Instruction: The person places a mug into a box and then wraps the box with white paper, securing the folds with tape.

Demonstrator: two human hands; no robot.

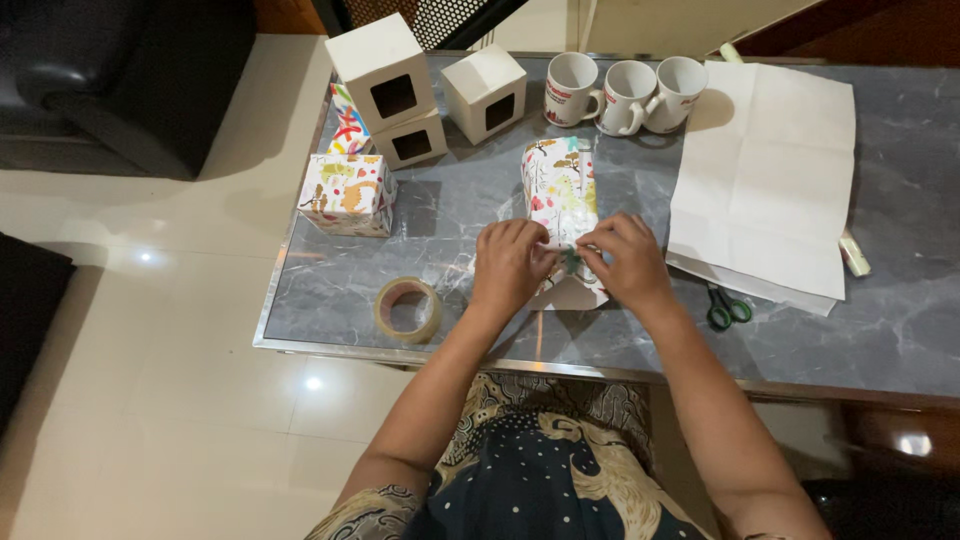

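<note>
At the near middle of the grey marble table (pixel 880 320), both hands are down on a box half dressed in patterned gift paper (pixel 560 190). The left hand (pixel 510 262) pinches the paper's near end flap with its fingers curled in, and the right hand (pixel 625 262) meets it from the other side, fingertips pressed together on the same fold. The box lies lengthwise, its far end pointing at the mugs, and white paper spreads out under its near end.

Just left of the hands, a roll of clear tape (pixel 408 309) lies flat near the table's edge. Further left sits a finished wrapped box (pixel 347 194), with another bright parcel (pixel 347 122) behind it. Two white window boxes (pixel 388 85) stand stacked at the far left corner, a third (pixel 485 92) beside them; their cut-out windows show only dark inside, so contents cannot be told. Three white mugs (pixel 625 95) line up at the back, interiors not visible. To the right, a large white sheet (pixel 770 170) lies unfolded, green-handled scissors (pixel 727 308) poking out from under it.
</note>
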